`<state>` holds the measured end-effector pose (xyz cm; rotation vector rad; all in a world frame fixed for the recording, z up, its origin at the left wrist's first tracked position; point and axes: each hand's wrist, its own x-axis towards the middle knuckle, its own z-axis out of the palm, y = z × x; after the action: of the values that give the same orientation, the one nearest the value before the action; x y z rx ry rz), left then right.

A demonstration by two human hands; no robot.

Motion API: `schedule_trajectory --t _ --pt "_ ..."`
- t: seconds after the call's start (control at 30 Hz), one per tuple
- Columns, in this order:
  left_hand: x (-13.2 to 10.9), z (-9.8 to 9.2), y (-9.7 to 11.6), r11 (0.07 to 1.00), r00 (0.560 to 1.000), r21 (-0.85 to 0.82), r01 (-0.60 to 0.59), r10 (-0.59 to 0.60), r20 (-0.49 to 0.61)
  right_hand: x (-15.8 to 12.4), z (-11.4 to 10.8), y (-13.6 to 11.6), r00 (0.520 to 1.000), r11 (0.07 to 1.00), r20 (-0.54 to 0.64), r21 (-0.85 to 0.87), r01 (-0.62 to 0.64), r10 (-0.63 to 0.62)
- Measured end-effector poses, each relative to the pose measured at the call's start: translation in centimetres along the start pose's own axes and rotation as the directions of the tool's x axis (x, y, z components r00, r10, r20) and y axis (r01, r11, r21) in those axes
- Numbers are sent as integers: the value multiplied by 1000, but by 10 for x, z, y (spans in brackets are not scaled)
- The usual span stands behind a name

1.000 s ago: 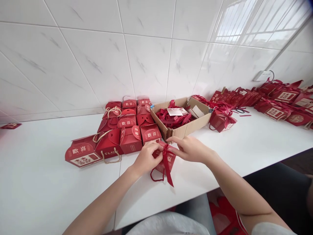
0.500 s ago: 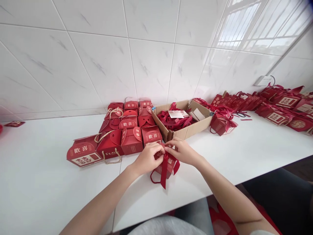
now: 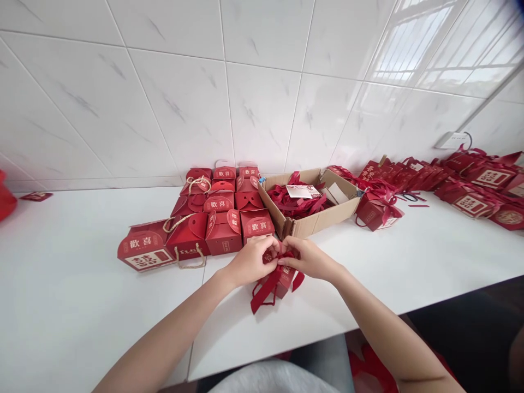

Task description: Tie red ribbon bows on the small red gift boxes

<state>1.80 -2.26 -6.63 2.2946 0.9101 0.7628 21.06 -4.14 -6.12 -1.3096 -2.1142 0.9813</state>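
Observation:
A small red gift box [image 3: 283, 284] stands on the white counter [image 3: 82, 305] near its front edge. A dark red ribbon [image 3: 262, 295] is wrapped over its top, with loose ends hanging down its left and right sides. My left hand [image 3: 251, 259] pinches the ribbon at the top of the box from the left. My right hand [image 3: 308, 257] pinches the same ribbon from the right, fingertips almost touching the left hand's. The top of the box is hidden under my fingers.
Several closed red gift boxes [image 3: 216, 213] are grouped just behind my hands. An open cardboard box [image 3: 315, 218] holds red ribbons [image 3: 298, 201]. More ribboned red boxes [image 3: 470, 180] line the tiled wall [image 3: 245, 93] at the right. A red object [image 3: 6, 199] sits at the far left.
My two hands have closed in together over the top of the box. The ribbon's long tail, which hung down the front, now lies lower left in a loop.

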Motion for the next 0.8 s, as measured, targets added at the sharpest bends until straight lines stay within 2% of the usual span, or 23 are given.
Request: schedule_trajectory --t 0.27,0.43,0.67,0.8 --pt "3 -4 -9 993 999 116 2 -7 47 2 -1 5 1000 1000 17 -12 -23 23" --pt "4 -6 -8 995 998 101 4 -10 58 1 -1 5 1000 1000 21 -5 -5 5" --pt "5 -7 -8 999 980 34 42 -47 194 0 0 4 1000 1000 22 25 -8 8" --pt "6 -3 -12 998 981 38 40 -47 186 0 0 3 1000 999 16 27 -19 18"
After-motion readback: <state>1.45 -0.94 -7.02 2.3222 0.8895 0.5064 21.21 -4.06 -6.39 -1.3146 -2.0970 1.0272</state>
